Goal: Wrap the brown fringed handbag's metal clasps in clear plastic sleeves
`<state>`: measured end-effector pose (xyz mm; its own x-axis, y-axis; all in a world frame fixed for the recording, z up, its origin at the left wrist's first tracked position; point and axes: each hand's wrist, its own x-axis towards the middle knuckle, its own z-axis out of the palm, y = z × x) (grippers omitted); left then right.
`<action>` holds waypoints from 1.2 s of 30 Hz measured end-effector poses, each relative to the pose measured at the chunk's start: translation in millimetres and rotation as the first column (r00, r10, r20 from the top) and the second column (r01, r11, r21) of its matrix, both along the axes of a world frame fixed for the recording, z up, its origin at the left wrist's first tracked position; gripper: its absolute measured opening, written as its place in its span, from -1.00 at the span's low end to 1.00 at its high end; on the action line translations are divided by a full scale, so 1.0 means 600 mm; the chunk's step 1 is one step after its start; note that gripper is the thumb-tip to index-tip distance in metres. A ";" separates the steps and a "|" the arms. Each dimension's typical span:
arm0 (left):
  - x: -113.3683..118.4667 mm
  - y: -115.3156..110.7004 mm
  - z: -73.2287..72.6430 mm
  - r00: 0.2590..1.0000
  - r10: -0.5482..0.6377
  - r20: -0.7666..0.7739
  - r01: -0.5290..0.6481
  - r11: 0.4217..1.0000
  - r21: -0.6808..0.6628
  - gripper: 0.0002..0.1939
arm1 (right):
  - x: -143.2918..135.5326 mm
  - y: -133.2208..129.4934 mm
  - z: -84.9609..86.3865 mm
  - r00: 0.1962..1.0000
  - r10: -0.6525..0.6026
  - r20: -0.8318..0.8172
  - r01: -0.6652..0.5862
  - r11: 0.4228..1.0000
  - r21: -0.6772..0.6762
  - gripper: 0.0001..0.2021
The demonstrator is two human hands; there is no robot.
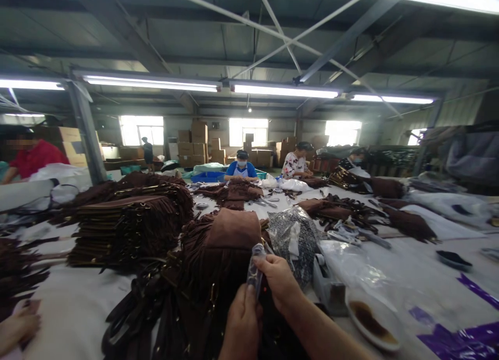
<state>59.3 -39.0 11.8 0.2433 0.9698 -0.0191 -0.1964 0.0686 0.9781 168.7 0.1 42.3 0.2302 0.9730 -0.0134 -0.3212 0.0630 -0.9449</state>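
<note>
Left hand (244,310) is closed round the near end of a clear strip (254,271), perhaps plastic-wrapped; right hand (276,277) pinches its far end. It points forward, in front of a brown bag's (234,230) right side.

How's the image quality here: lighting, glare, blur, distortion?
Head view: windows and tube lights blown out; roof and the dark brown bags murky; glare on the clear plastic; wide-angle stretch towards the edges; the hand at the left edge soft.
</note>
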 end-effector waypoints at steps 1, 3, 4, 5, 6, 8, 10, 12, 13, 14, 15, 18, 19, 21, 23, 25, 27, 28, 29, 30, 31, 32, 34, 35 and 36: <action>-0.002 0.001 0.002 1.000 0.002 -0.003 -0.002 1.000 0.014 -0.39 | 0.001 -0.001 -0.001 1.000 0.015 -0.009 -0.015 1.000 0.000 -0.60; -0.006 0.008 0.006 0.999 -0.047 -0.012 0.047 0.998 -0.036 -0.35 | 0.004 -0.003 -0.004 0.999 0.045 -0.011 -0.045 0.999 0.003 -0.59; -0.008 0.013 0.007 0.996 -0.087 -0.013 0.085 0.993 -0.085 -0.33 | 0.006 -0.003 -0.006 0.998 0.057 -0.006 -0.057 0.998 0.008 -0.58; -0.009 0.020 0.006 0.993 -0.116 -0.002 0.115 0.984 -0.133 -0.32 | 0.007 -0.003 -0.008 0.998 0.066 0.001 -0.066 0.998 0.014 -0.58; -0.009 0.028 0.005 0.991 -0.131 0.017 0.132 0.977 -0.168 -0.31 | 0.009 -0.002 -0.010 0.997 0.072 0.013 -0.072 0.997 0.020 -0.57; -0.009 0.043 0.000 0.991 -0.122 0.062 0.132 0.971 -0.199 -0.31 | 0.013 -0.001 -0.013 0.996 0.079 0.050 -0.080 0.996 0.030 -0.57; -0.009 0.055 -0.004 0.991 -0.109 0.083 0.125 0.969 -0.213 -0.31 | 0.021 -0.003 -0.014 0.993 0.071 0.098 -0.075 0.996 0.041 -0.58; -0.012 0.058 -0.005 0.991 -0.110 0.072 0.122 0.971 -0.204 -0.35 | 0.034 -0.014 -0.010 0.967 -0.039 0.251 0.004 0.991 0.137 -0.65; -0.013 0.057 -0.005 0.992 -0.110 0.064 0.121 0.974 -0.194 -0.37 | 0.042 -0.022 -0.007 0.917 -0.131 0.377 0.040 0.970 0.241 -0.69; -0.015 0.054 -0.004 0.992 -0.112 0.058 0.120 0.976 -0.182 -0.40 | 0.051 -0.031 -0.003 0.823 -0.232 0.518 0.031 0.929 0.368 -0.73; -0.016 0.051 -0.003 0.992 -0.112 0.054 0.120 0.978 -0.169 -0.43 | 0.060 -0.041 0.002 0.688 -0.334 0.645 -0.033 0.872 0.488 -0.74; -0.015 0.040 -0.002 0.994 -0.105 0.040 0.109 0.990 -0.089 -0.49 | 0.074 -0.062 0.016 0.269 -0.518 0.812 -0.367 0.725 0.583 -0.68; -0.014 0.038 -0.004 0.995 -0.095 0.029 0.096 0.994 -0.048 -0.50 | 0.075 -0.065 0.020 0.182 -0.550 0.815 -0.429 0.702 0.569 -0.69; -0.013 0.035 -0.008 0.998 -0.058 -0.014 0.059 0.997 0.042 -0.51 | 0.070 -0.061 0.026 0.096 -0.584 0.806 -0.477 0.684 0.552 -0.81; -0.013 0.033 -0.012 0.997 0.008 -0.083 0.004 0.991 0.136 -0.50 | 0.062 -0.051 0.033 0.066 -0.570 0.819 -0.508 0.687 0.519 -0.92; -0.016 0.031 -0.016 0.982 0.097 -0.164 -0.055 0.968 0.245 -0.50 | 0.056 -0.041 0.041 0.030 -0.529 0.848 -0.548 0.701 0.457 -0.89; -0.020 0.029 -0.019 0.955 0.163 -0.248 -0.071 0.937 0.343 -0.51 | 0.053 -0.035 0.051 -0.032 -0.484 0.874 -0.573 0.725 0.381 -0.86; -0.021 0.028 -0.020 0.942 0.177 -0.287 -0.059 0.924 0.377 -0.52 | 0.052 -0.033 0.056 -0.070 -0.462 0.884 -0.579 0.741 0.341 -0.86; -0.022 0.028 -0.021 0.930 0.188 -0.315 -0.051 0.916 0.398 -0.51 | 0.050 -0.032 0.062 -0.107 -0.439 0.892 -0.578 0.757 0.303 -0.86; -0.022 0.027 -0.022 0.922 0.202 -0.330 -0.054 0.912 0.407 -0.50 | 0.048 -0.031 0.066 -0.137 -0.415 0.899 -0.575 0.773 0.269 -0.88; -0.022 0.028 -0.023 0.918 0.219 -0.329 -0.073 0.912 0.403 -0.48 | 0.046 -0.031 0.070 -0.158 -0.394 0.906 -0.571 0.785 0.242 -0.91; -0.021 0.029 -0.024 0.919 0.237 -0.314 -0.102 0.915 0.391 -0.46 | 0.043 -0.032 0.072 -0.163 -0.376 0.912 -0.566 0.793 0.226 -0.93; -0.020 0.031 -0.025 0.928 0.253 -0.274 -0.151 0.927 0.342 -0.40 | 0.035 -0.037 0.074 -0.128 -0.362 0.923 -0.553 0.799 0.237 -0.90; -0.021 0.032 -0.025 0.939 0.232 -0.256 -0.148 0.939 0.310 -0.37 | 0.033 -0.042 0.073 -0.088 -0.366 0.927 -0.543 0.797 0.263 -0.87; -0.022 0.033 -0.025 0.950 0.200 -0.238 -0.131 0.952 0.276 -0.35 | 0.033 -0.049 0.070 -0.037 -0.373 0.927 -0.523 0.798 0.300 -0.85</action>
